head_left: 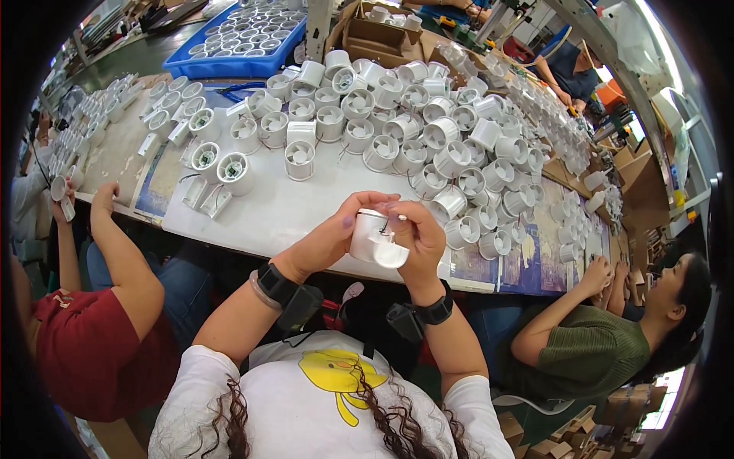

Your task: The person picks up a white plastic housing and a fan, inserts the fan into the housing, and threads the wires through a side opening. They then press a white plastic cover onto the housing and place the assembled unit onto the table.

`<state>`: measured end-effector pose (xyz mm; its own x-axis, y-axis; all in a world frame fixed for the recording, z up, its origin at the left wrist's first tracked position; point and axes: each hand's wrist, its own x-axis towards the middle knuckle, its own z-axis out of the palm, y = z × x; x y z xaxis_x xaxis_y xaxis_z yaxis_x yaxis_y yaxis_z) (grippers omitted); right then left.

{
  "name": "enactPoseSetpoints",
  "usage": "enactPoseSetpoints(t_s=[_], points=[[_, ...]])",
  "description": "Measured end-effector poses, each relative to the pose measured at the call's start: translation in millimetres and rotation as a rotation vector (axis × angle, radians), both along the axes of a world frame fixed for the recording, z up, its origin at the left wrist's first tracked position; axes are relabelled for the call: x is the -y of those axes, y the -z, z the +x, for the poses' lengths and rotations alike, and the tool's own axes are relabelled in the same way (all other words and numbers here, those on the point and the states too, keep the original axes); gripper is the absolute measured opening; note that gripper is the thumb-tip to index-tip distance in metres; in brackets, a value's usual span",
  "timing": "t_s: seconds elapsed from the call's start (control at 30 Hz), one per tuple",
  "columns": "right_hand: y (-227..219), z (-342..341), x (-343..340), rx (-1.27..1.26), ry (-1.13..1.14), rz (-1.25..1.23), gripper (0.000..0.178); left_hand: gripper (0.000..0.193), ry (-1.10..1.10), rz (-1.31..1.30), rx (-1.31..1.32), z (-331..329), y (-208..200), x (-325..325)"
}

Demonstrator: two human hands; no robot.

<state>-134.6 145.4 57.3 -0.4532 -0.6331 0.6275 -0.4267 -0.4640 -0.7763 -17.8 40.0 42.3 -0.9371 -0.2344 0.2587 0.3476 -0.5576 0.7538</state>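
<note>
Close in front of me, over the table's near edge, I hold a white plastic cylindrical housing (368, 236) with a short rounded arm sticking out of its lower side. My left hand (330, 236) wraps round the housing from the left. On the other side, my right hand (423, 239) grips it too, with thumb and finger bent near its top. A tiny white connector (402, 217) shows by the right fingertips, and a thin dark wire runs down the housing's side. The inside of the housing is hidden from this angle.
A large heap of white fan housings (413, 130) covers the table's middle and right. Two housings with green circuit boards (235, 170) stand at left. Behind are a blue tray (237, 65) and a cardboard box (375, 42). Co-workers sit close on both sides.
</note>
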Motion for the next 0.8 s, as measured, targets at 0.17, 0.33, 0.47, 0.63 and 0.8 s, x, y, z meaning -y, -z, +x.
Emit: enactPoseSetpoints(t_s=[0.17, 0.33, 0.47, 0.63, 0.8], points=[[-7, -2, -3, -0.014, 0.018, 0.094, 0.006, 0.051, -0.080, -0.085, 0.163, -3, -2, -3], [-16, -9, -1, -0.230, 0.104, 0.017, 0.008, 0.038, -0.242, -0.338, 0.019, -4, 1, -7], [-13, -13, -2, -0.235, 0.101, 0.040, 0.012, 0.028, -0.252, -0.336, -0.040, -9, -2, -5], [-15, -7, 2, -0.172, 0.060, 0.040, 0.012, 0.019, -0.171, -0.181, -0.054, -6, -8, -2], [-10, -12, 0, -0.029, -0.092, 0.124, 0.015, 0.016, -0.142, -0.123, 0.036, -9, -1, -2]])
